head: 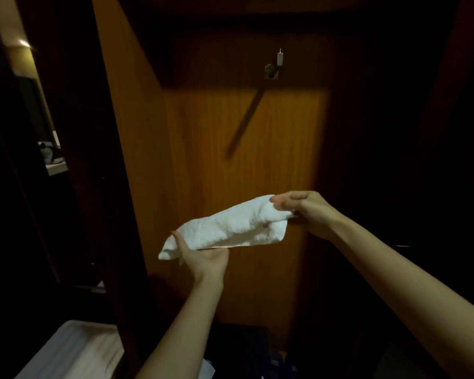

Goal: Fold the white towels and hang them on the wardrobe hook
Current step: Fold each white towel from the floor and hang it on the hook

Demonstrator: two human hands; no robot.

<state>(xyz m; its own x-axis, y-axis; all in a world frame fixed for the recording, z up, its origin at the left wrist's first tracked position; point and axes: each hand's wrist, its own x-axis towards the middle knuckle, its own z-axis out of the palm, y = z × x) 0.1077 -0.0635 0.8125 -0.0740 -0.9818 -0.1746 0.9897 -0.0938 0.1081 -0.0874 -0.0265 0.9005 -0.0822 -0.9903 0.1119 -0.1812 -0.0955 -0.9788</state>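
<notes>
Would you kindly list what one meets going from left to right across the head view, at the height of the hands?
Dark door frame → left hand gripping the lower end of the white towel → right hand pinching the towel's upper end, all in front of the wooden wardrobe panel.

Wardrobe panel [230, 160]: upright wooden back wall, lit in its middle, dark at the edges.
Hook [274, 68]: 1 metal fitting fixed high on the panel, bare, casting 1 slanted shadow down-left.
Bed [74, 351]: lower left corner, covered by white sheet.
Wardrobe bottom: dark, contents indistinct.
</notes>
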